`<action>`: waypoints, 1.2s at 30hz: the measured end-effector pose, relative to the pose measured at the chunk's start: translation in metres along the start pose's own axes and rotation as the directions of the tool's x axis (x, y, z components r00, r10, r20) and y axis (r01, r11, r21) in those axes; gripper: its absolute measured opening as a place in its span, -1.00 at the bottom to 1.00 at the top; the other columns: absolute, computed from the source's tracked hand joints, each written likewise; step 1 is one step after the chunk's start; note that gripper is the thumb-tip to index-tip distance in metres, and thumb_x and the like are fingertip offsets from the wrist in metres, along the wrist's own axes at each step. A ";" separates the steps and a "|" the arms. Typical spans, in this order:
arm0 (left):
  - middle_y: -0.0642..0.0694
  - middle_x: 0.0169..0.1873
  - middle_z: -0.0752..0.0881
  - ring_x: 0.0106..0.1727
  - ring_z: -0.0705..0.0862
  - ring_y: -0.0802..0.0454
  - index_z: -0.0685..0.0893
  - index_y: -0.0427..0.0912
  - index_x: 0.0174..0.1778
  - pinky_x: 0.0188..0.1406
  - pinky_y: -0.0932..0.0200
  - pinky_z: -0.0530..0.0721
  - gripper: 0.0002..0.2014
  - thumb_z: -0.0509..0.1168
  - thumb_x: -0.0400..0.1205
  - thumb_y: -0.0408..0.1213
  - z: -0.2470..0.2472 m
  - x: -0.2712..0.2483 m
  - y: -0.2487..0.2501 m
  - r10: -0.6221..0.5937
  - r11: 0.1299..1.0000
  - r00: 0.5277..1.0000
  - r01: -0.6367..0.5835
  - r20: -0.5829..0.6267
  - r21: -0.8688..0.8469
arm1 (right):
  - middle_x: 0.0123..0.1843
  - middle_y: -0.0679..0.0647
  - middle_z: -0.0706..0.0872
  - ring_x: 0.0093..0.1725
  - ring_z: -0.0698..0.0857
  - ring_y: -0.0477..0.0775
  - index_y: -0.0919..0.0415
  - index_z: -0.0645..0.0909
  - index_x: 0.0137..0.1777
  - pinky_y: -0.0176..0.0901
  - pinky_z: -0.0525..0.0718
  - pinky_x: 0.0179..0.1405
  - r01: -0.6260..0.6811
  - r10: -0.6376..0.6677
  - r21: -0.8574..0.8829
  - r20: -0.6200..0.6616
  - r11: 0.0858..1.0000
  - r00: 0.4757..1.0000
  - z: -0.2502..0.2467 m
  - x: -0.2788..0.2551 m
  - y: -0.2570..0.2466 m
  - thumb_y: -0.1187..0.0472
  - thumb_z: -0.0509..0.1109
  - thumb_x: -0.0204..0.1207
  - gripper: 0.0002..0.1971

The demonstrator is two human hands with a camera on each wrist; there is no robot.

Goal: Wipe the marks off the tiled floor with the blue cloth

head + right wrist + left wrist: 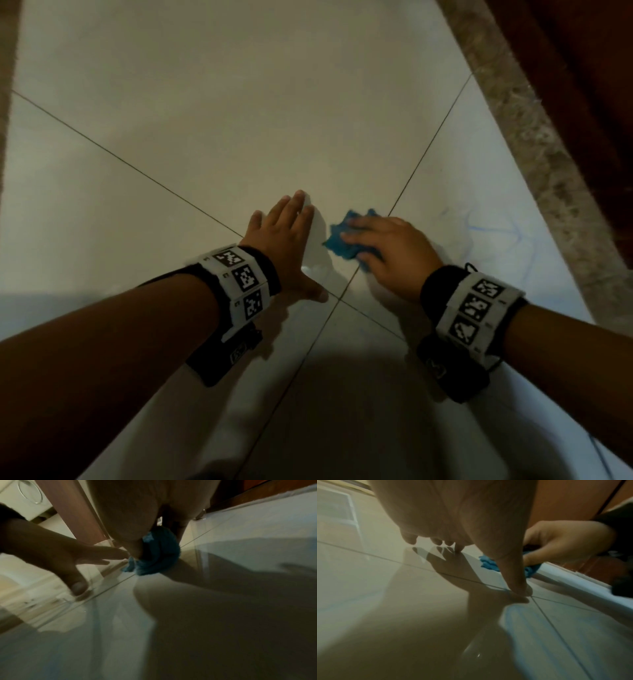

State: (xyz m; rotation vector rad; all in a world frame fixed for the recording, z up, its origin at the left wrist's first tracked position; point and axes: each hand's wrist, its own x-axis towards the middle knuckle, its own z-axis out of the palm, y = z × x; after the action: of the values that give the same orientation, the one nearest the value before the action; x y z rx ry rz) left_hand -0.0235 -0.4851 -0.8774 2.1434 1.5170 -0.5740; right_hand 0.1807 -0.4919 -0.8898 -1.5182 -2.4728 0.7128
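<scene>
The left hand (286,240) rests flat on the tiled floor (212,144), its fingers (297,202) straight and spread. Just beside it, the right hand (390,250) presses the bunched blue cloth (337,240) down, fingers curled over it. Faint blue marks (493,229) lie farther right.

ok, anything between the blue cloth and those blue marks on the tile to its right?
Nothing visible. The right hand holds the blue cloth at the grout line; bare tiled floor lies between it and the faint blue marks. The left hand rests flat on the opposite side.
</scene>
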 end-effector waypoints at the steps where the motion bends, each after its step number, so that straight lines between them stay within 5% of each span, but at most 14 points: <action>1: -0.11 0.65 -0.40 0.68 -0.31 -0.12 -0.37 -0.14 0.66 0.62 -0.20 -0.20 0.39 0.35 0.24 0.52 0.000 0.000 0.004 0.006 1.000 1.000 -0.007 0.004 0.017 | 0.40 0.11 0.60 0.34 0.55 0.25 0.14 0.66 0.28 -0.20 0.22 0.31 0.034 -0.032 -0.026 0.059 0.999 0.998 -0.003 0.000 0.001 0.30 0.39 0.46 -0.63; 4: -0.09 0.63 -0.44 0.66 -0.37 -0.10 -0.46 -0.13 0.62 0.58 -0.18 -0.31 0.40 0.37 0.25 0.50 -0.002 0.004 0.016 0.051 0.999 0.999 -0.051 0.012 0.011 | 0.44 0.15 0.55 0.40 0.51 0.20 0.20 0.62 0.32 -0.45 0.17 0.31 -0.086 0.086 0.046 -0.005 0.995 0.996 -0.026 0.010 0.033 0.40 0.38 0.49 -0.61; 8: -0.10 0.64 -0.43 0.66 -0.36 -0.11 -0.47 -0.14 0.62 0.59 -0.17 -0.29 0.42 0.41 0.25 0.46 -0.009 0.014 0.025 0.075 0.997 0.997 -0.076 0.018 0.010 | 0.50 0.17 0.46 0.44 0.46 0.16 0.22 0.57 0.37 -0.57 0.16 0.28 -0.378 0.390 0.107 -0.140 0.920 0.910 -0.048 0.010 0.073 0.35 0.32 0.57 -0.63; 13: -0.11 0.63 -0.45 0.66 -0.36 -0.14 -0.45 -0.15 0.63 0.61 -0.20 -0.22 0.42 0.41 0.24 0.47 -0.014 0.030 0.036 0.063 0.996 0.997 -0.067 0.054 0.063 | 0.38 0.18 0.60 0.30 0.57 0.31 0.18 0.66 0.26 -0.06 0.38 0.36 -0.145 0.147 0.027 -0.117 0.989 0.982 -0.013 -0.002 0.032 0.37 0.41 0.45 -0.64; 17: -0.10 0.64 -0.43 0.67 -0.33 -0.14 -0.43 -0.13 0.64 0.62 -0.23 -0.17 0.44 0.43 0.21 0.46 -0.012 0.033 0.037 0.057 0.997 0.997 -0.060 0.053 0.051 | 0.31 0.21 0.65 0.28 0.59 0.26 0.23 0.66 0.26 -0.21 0.34 0.33 -0.050 0.054 0.055 -0.079 0.997 0.995 -0.025 0.009 0.041 0.42 0.38 0.44 -0.63; 21: -0.09 0.64 -0.41 0.68 -0.32 -0.13 -0.43 -0.12 0.64 0.62 -0.25 -0.16 0.46 0.47 0.19 0.44 -0.012 0.034 0.036 0.061 0.997 0.997 -0.062 0.043 0.036 | 0.40 0.28 0.53 0.36 0.51 0.22 0.32 0.55 0.38 -0.58 0.26 0.29 -0.310 0.339 0.142 -0.291 0.940 0.895 -0.056 0.027 0.094 0.44 0.28 0.54 -0.61; 24: -0.09 0.64 -0.42 0.67 -0.32 -0.13 -0.45 -0.13 0.63 0.62 -0.26 -0.16 0.47 0.48 0.18 0.43 -0.011 0.035 0.038 0.050 0.998 0.998 -0.052 0.046 0.043 | 0.52 0.26 0.40 0.46 0.39 0.29 0.27 0.45 0.47 -0.19 0.24 0.53 -0.481 0.482 0.063 -0.214 0.875 0.849 -0.058 0.033 0.118 0.33 0.22 0.60 -0.58; 28: -0.10 0.64 -0.43 0.67 -0.33 -0.13 -0.45 -0.13 0.63 0.62 -0.26 -0.16 0.48 0.50 0.17 0.42 -0.013 0.036 0.039 0.038 0.998 0.998 -0.040 0.048 0.042 | 0.42 0.30 0.53 0.33 0.51 0.41 0.28 0.59 0.33 0.13 0.43 0.43 -0.266 0.270 0.047 -0.168 0.963 0.948 -0.028 0.029 0.076 0.36 0.26 0.45 -0.58; 32: -0.10 0.63 -0.45 0.67 -0.35 -0.13 -0.46 -0.13 0.62 0.61 -0.24 -0.18 0.47 0.49 0.19 0.41 -0.013 0.036 0.041 0.028 0.998 0.998 -0.031 0.056 0.048 | 0.38 0.21 0.60 0.29 0.54 0.32 0.22 0.63 0.31 -0.03 0.35 0.39 -0.026 0.026 -0.013 -0.030 1.000 0.999 -0.018 0.013 0.047 0.31 0.26 0.46 -0.59; 34: -0.10 0.64 -0.43 0.67 -0.33 -0.13 -0.45 -0.13 0.63 0.61 -0.25 -0.17 0.47 0.50 0.19 0.41 -0.012 0.036 0.039 0.039 0.998 0.998 -0.040 0.040 0.044 | 0.39 0.26 0.58 0.35 0.54 0.29 0.28 0.62 0.31 -0.19 0.33 0.42 -0.086 0.090 0.049 -0.081 0.995 0.993 -0.030 0.019 0.066 0.42 0.31 0.47 -0.61; 36: -0.11 0.65 -0.41 0.68 -0.32 -0.14 -0.44 -0.13 0.63 0.61 -0.26 -0.16 0.47 0.49 0.18 0.42 -0.011 0.036 0.037 0.051 0.998 0.998 -0.052 0.033 0.035 | 0.44 0.27 0.52 0.41 0.50 0.24 0.30 0.57 0.35 -0.33 0.28 0.41 -0.282 0.302 0.128 -0.176 0.951 0.937 -0.046 0.024 0.093 0.47 0.30 0.50 -0.59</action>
State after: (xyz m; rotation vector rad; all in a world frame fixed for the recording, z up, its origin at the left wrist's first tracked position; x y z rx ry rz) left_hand 0.0236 -0.4620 -0.8845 2.1833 1.4402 -0.6185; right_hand 0.2603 -0.4217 -0.8955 -1.8421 -2.0624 0.6839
